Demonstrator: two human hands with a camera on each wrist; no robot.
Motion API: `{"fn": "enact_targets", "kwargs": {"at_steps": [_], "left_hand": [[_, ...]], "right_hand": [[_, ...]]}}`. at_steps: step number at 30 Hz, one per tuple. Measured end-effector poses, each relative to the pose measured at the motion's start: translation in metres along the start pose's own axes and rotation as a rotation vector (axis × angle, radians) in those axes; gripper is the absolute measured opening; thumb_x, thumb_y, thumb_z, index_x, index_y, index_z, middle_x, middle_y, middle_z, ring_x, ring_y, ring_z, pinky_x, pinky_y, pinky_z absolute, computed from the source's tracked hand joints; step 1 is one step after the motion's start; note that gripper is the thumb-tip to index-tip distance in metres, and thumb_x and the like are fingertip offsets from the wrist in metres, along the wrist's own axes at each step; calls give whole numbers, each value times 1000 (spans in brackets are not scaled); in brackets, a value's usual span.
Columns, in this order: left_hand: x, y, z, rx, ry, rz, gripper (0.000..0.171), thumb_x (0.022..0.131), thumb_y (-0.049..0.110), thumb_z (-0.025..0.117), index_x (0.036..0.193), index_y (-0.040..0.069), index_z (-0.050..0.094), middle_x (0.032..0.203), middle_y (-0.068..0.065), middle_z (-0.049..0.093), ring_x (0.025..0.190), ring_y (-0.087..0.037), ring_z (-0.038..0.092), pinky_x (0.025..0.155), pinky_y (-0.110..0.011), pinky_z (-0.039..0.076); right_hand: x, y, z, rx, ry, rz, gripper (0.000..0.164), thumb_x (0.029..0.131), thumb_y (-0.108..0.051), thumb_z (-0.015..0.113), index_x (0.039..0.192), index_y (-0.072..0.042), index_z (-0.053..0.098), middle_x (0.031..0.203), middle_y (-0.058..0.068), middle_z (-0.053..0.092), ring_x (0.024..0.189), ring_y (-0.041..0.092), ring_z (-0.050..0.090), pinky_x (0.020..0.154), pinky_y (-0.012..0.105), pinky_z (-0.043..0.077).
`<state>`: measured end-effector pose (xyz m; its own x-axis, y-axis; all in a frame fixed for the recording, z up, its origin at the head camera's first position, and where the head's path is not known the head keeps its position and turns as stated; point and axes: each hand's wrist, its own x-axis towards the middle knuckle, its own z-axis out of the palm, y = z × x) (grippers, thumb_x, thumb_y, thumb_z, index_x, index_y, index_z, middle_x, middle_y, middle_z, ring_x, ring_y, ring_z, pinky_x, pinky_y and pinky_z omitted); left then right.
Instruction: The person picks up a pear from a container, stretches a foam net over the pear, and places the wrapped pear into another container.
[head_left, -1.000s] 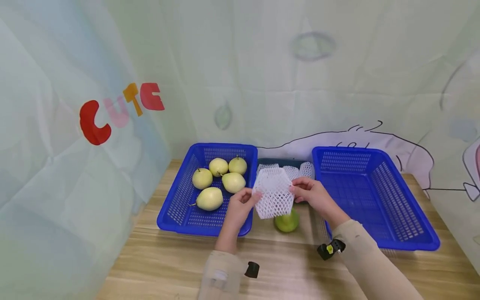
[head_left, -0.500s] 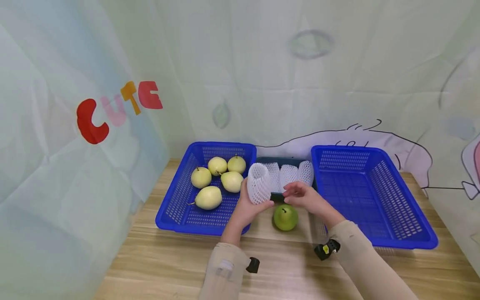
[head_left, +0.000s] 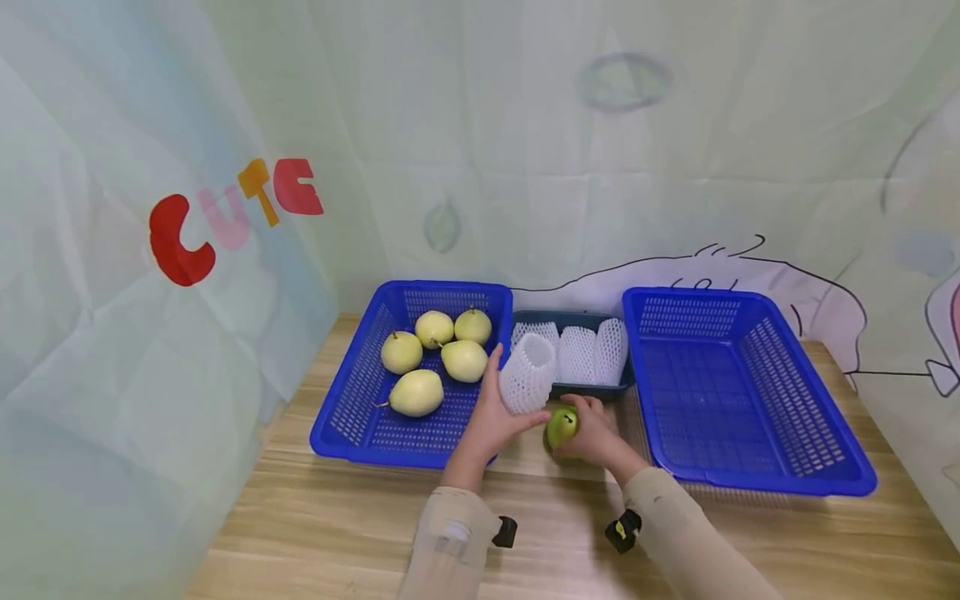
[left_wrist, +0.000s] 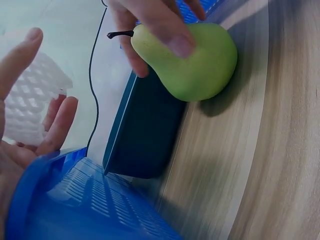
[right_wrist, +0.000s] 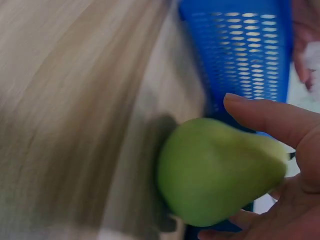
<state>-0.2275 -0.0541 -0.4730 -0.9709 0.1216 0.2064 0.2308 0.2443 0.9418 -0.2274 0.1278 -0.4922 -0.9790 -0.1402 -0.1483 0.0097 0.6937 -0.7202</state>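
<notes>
"Between the left basket (head_left: pixel 405 461) and the right basket (head_left: pixel 780 486), how much room?"

"Only a narrow strip of table (head_left: pixel 555 542), closed at the back by the dark tray (head_left: pixel 592 390) with its white net sleeves (head_left: pixel 577 354); wider on the near side."

"And at the edges?"

"Tight on the left: left hand (head_left: pixel 491 421) close by the left basket's rim, five pale pears (head_left: pixel 416 393) inside. On the right, a little wood between right hand (head_left: pixel 596 433) and right basket."

"Left hand, how spread?"

"Thumb and fingers well apart, around a foam sleeve (head_left: pixel 528 375) held mouth upward."

"And the right?"

"Curled round the green pear (head_left: pixel 561 427), thumb on one side, fingers on the other, stem end toward the palm."

"Pear just in front of the tray, then. Resting or raised?"

"Right by the wood; touching or barely off, cannot tell."
</notes>
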Motion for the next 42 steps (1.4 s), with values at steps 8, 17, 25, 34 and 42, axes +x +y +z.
{"fn": "enact_targets", "kwargs": {"at_steps": [8,17,25,34,42], "left_hand": [[3,-3,2,35,-12,29,99,62,18,87,142,15,29,137,-10,35,122,-28,39,102,-49,29],[1,-1,1,9,7,36,83,67,21,84,136,10,39,127,-12,42,113,-28,45,98,-47,35],[0,0,0,-92,13,48,74,72,9,79,132,3,37,125,-15,48,110,-29,49,96,-44,37],[-5,16,-8,-205,57,-4,74,84,9,67,138,-3,18,124,-25,46,104,-32,54,91,-39,44],[0,0,-8,-363,130,5,40,101,24,38,121,-10,41,100,-30,61,80,-21,64,73,-29,51]], "right_hand": [[4,10,4,16,4,4,88,49,-6,88,127,-5,46,121,29,40,102,39,47,87,54,39],[7,7,-2,102,20,-28,77,59,-9,84,126,-2,47,115,24,49,97,32,49,83,47,41],[8,-14,-26,251,28,-81,75,70,-17,79,132,-2,40,119,22,50,97,30,52,84,39,43],[4,-19,-34,145,21,-57,81,72,-36,77,137,-8,37,119,24,40,99,32,48,81,43,43],[-2,-23,-17,197,-26,-125,75,70,-27,78,130,0,41,118,20,47,95,29,49,79,40,42]]}}
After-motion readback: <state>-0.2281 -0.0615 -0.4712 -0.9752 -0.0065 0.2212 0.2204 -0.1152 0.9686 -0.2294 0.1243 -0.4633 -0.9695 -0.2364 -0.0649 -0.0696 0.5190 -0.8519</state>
